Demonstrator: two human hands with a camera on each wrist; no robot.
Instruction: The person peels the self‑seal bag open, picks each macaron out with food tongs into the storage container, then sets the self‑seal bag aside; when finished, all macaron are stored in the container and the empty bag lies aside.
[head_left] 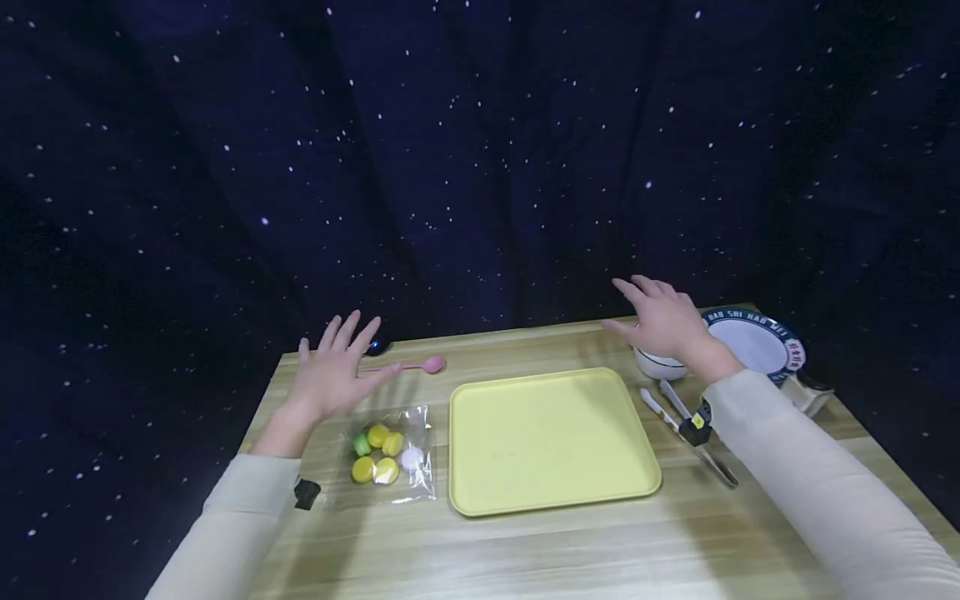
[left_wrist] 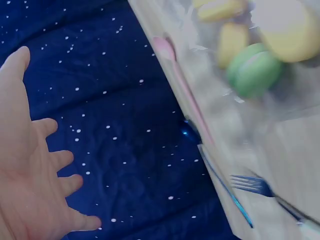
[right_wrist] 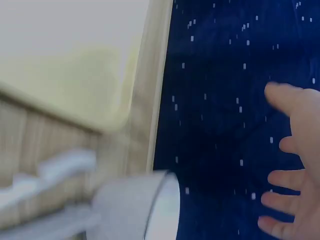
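My left hand (head_left: 327, 379) hovers with spread fingers over the left side of the table, holding nothing. Below it lies a clear plastic bag of macarons (head_left: 386, 471), in yellow, green and pale lilac. A pink spoon (head_left: 433, 364) is just beyond its thumb. The left wrist view also shows a blue spoon (left_wrist: 190, 132) and a fork (left_wrist: 252, 185). My right hand (head_left: 662, 323) is raised with fingers extended and nothing in it, overlapping a white bowl (head_left: 660, 365) in the head view. Between the hands sits a yellow tray (head_left: 551, 442) with nothing on it.
Metal tongs (head_left: 678, 417) with white tips lie right of the tray, partly behind the right wrist's camera. A dark-rimmed plate (head_left: 750, 343) stands at the back right, beside a small jar (head_left: 808, 392). A starry dark curtain (head_left: 480, 167) hangs behind the wooden table (head_left: 495, 554).
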